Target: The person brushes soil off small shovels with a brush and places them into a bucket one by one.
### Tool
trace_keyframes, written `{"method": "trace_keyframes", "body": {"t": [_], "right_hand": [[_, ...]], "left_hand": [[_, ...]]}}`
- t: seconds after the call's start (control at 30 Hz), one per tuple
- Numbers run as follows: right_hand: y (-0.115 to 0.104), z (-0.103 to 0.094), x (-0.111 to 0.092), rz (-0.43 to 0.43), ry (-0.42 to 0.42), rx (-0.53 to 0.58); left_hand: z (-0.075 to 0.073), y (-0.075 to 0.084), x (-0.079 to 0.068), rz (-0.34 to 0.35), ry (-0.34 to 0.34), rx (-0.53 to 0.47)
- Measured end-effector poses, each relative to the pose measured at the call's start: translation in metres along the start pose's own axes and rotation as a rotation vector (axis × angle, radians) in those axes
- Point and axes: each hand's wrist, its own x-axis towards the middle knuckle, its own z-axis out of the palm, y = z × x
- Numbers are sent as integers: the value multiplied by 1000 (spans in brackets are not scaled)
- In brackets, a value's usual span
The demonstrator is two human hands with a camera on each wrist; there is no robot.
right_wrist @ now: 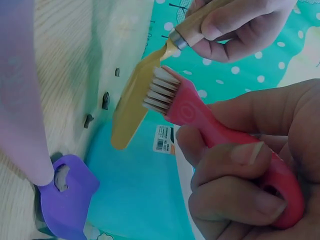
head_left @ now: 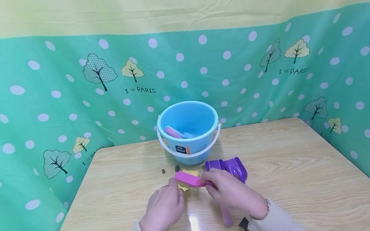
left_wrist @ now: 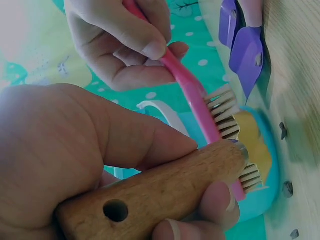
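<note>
My left hand (head_left: pixel 164 208) grips the wooden handle (left_wrist: pixel 165 192) of a small trowel with a yellow blade (right_wrist: pixel 132 102). In my right hand (head_left: pixel 233 189) is a pink brush (head_left: pixel 187 179), held by its handle with the fingers curled round it. The brush's pale bristles (right_wrist: pixel 161 91) lie against the yellow blade, as the right wrist view shows. Both tools are above the table, in front of a light blue bucket (head_left: pixel 190 148). From the head view, the trowel's handle is hidden by my left hand.
Inside the bucket lie tools with pink and blue parts (head_left: pixel 173 132). Two purple scoops (head_left: pixel 236 169) rest on the table right of the brush, one with a pinkish handle (head_left: pixel 226 216). Small dark crumbs (head_left: pixel 177 168) dot the wood before the bucket. A green dotted curtain (head_left: pixel 182 65) hangs behind.
</note>
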Motion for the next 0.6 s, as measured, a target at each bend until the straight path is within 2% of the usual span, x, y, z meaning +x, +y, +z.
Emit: {"method": "trace_keyframes", "body": {"t": [0.23,0.47,0.6], "right_hand": [[1,-5,1,45,-39,10],[5,-8,-1,0,-4,-47],[7,-10,-1,13,7,-60]], "left_hand": [[-2,2,-1,13,-29,-36],[-2,2,-1,28,-32,-26],[-3,3,-1,28,-35,-27]]}}
